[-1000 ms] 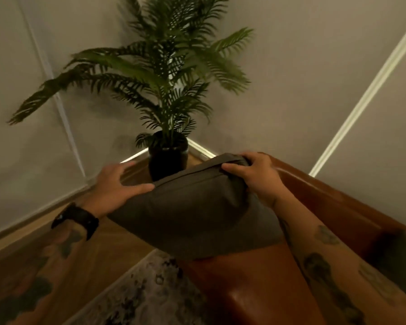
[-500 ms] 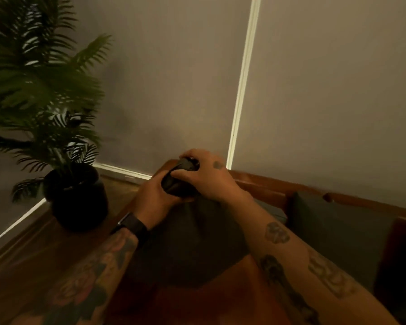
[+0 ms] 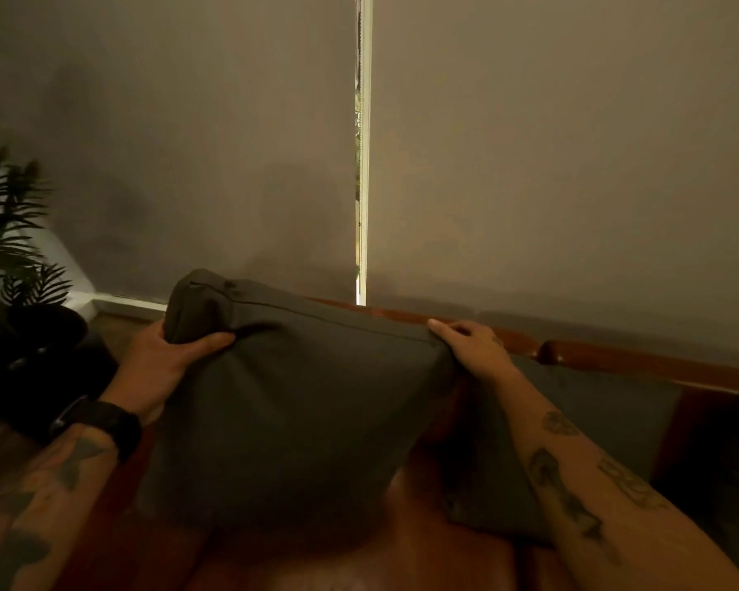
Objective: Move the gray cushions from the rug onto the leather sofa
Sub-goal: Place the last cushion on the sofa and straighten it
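Far left: potted palm [image 3: 13, 249], fronds dark, black pot [image 3: 43, 330] on wood floor [image 3: 120, 326] beside sofa end. White baseboard [image 3: 124, 304] along foot of wall behind it. Left hand [image 3: 163, 360], dark watch [image 3: 103, 424] on wrist, tattooed forearm: grip pinching upper left corner of gray cushion [image 3: 291, 411], thumb across front face, remaining fingers hidden behind fabric. Cushion standing upright on seat of leather sofa [image 3: 402, 556], front face toward camera, piped seam edge on top; long axis roughly horizontal, running left to right along sofa back, top edge sloping slightly down toward right. Lower edge resting on brown leather seat; whether rear face touches backrest cannot be told, hidden by cushion itself. Right hand [image 3: 474, 349], tattooed forearm: grip on upper right corner of same cushion, thumb lying on seam, fingers curled over back; pressed on fabric rather than spread. Just right of that, second gray cushion [image 3: 606, 420] leaning against backrest, partly behind right forearm, near edge touching or overlapping first cushion, contact line in shadow. Wooden-toned top rail of sofa back [image 3: 615, 360] visible above both. Behind: plain roller blinds [image 3: 551, 164], narrow bright vertical gap [image 3: 362, 142] between two panels. Dim, warm lighting throughout.
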Action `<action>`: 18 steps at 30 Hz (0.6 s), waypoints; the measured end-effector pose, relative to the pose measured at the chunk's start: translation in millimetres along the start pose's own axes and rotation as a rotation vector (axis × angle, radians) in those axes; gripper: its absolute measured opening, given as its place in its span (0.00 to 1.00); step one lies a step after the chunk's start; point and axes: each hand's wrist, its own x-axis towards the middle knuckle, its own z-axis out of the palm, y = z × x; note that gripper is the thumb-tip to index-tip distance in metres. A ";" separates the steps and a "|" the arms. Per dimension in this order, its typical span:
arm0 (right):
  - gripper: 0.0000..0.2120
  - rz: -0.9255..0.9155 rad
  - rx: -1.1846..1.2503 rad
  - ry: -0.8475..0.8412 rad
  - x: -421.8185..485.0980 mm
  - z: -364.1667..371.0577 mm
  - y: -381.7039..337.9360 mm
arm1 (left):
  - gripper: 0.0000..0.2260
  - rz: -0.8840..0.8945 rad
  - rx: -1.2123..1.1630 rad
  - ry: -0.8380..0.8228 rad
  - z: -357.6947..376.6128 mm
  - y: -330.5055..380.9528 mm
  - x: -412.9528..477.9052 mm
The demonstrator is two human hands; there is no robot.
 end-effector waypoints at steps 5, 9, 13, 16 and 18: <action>0.22 0.217 0.500 -0.117 25.1 26.2 26.6 | 0.14 -0.072 -0.048 -0.007 13.1 -17.3 37.0; 0.19 0.232 0.511 0.026 43.6 52.5 41.3 | 0.21 -0.179 -0.051 -0.024 22.3 -51.6 61.1; 0.23 0.277 0.473 0.096 59.3 72.0 57.9 | 0.23 -0.324 -0.034 -0.097 28.8 -96.6 85.0; 0.26 0.329 0.415 0.137 69.0 86.9 68.2 | 0.25 -0.414 -0.026 -0.142 31.9 -128.7 104.2; 0.27 0.354 0.380 0.154 79.9 96.3 73.7 | 0.26 -0.453 -0.015 -0.161 31.4 -143.9 121.2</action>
